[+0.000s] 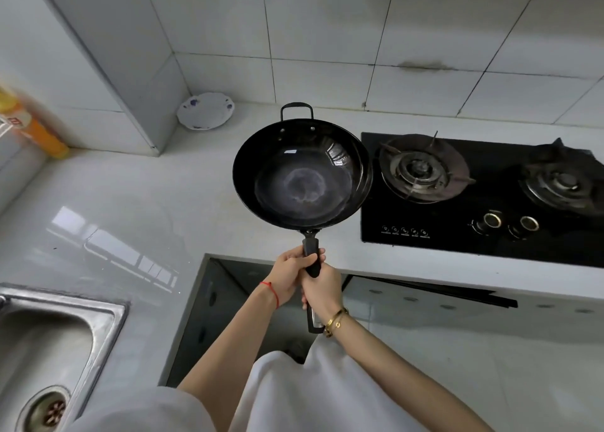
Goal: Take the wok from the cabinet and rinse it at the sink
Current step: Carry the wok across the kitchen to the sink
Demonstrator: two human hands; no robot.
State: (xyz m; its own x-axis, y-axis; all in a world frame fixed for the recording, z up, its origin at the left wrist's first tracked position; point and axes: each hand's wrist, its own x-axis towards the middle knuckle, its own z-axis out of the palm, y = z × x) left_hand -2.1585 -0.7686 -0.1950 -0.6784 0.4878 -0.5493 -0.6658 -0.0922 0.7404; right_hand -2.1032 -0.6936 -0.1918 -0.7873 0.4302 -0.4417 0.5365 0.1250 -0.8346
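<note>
Wok (302,175) is out of the cabinet (228,304), held level above the counter (108,209) beside the stove (474,196); left hand (289,274) and right hand (322,286) are both wrapped round its long handle. Judged status: retrieval done; carry to the sink (49,350) and rinse not yet done. The sink is cut off at the frame edge, no tap visible; cabinet interior too dark to read.

A home kitchen. A gas hob (483,196) sits at right, a steel sink (108,314) at lower left. White tiled walls (327,23) fill the top.
</note>
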